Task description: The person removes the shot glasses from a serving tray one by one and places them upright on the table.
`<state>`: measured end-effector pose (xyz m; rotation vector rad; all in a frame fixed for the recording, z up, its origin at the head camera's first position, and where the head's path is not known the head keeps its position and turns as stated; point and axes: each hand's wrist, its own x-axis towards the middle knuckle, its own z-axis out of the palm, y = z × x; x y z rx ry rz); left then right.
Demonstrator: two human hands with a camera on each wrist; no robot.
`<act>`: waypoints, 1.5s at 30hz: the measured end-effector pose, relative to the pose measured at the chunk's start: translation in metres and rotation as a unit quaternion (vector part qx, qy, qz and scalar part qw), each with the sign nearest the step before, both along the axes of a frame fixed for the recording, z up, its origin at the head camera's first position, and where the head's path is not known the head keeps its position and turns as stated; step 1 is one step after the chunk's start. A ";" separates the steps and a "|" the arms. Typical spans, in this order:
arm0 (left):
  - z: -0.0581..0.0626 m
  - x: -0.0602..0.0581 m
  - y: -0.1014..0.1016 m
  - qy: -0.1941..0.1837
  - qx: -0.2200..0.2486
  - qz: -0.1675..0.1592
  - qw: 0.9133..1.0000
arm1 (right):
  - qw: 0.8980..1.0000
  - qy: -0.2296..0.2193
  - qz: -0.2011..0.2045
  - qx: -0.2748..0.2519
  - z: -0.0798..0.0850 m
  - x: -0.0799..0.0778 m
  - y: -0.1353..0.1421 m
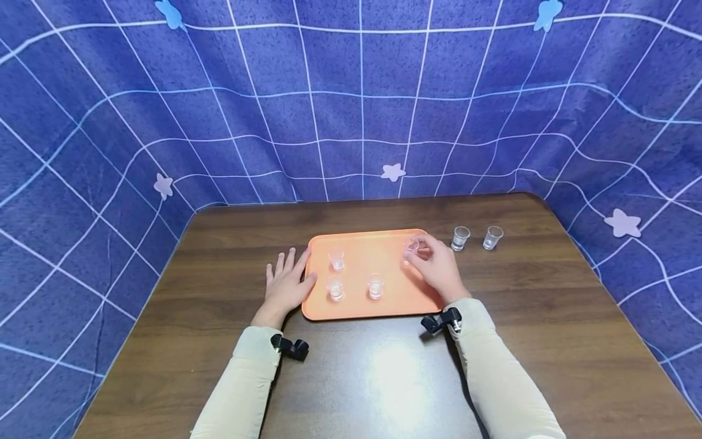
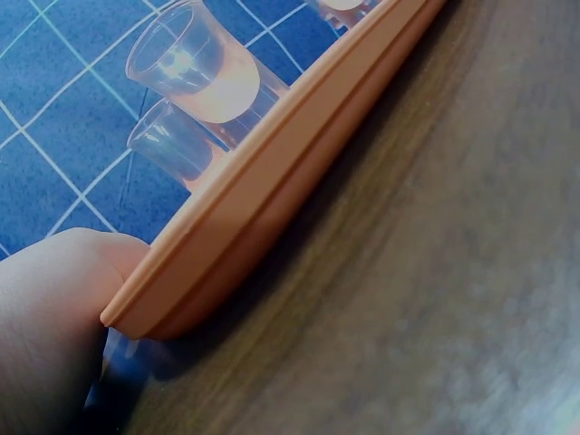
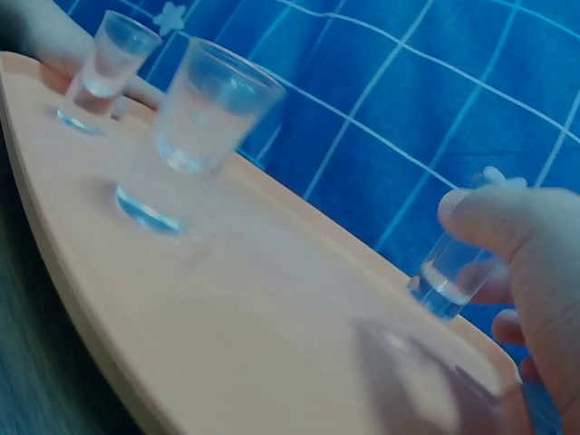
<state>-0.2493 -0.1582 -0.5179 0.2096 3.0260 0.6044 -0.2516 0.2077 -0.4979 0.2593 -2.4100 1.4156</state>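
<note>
An orange tray [image 1: 351,311] lies on the table. My left hand [image 1: 287,283] rests at its left end with fingers spread, the thumb touching the rim. Over the tray's back right part, my right hand [image 1: 437,266] pinches a clear shot glass [image 3: 441,285] between thumb and fingers. In the right wrist view the glass looks upright to slightly tilted; whether its base touches the tray I cannot tell. Three more shot glasses stand on the tray: one at the back left [image 1: 337,261], one at the front left [image 1: 336,289] and one at the front middle [image 1: 375,286].
Two further shot glasses, a nearer one [image 1: 460,238] and a farther one [image 1: 492,237], stand on the brown wooden table [image 1: 219,244] right of the tray. A blue cloth [image 1: 340,116] with white grid lines and stars hangs behind and at both sides.
</note>
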 end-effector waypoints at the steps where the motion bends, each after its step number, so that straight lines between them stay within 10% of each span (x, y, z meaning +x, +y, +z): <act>1: 0.000 0.000 0.000 0.000 0.000 0.000 1.000 | 1.000 0.010 -0.009 -0.001 -0.001 0.001 0.004; 16: 0.000 0.001 0.004 0.001 -0.001 0.000 1.000 | 0.988 0.123 -0.086 0.016 -0.014 0.017 0.065; 45: 0.006 0.005 0.004 -0.007 0.001 0.002 1.000 | 0.989 0.035 -0.101 0.098 -0.018 0.034 0.125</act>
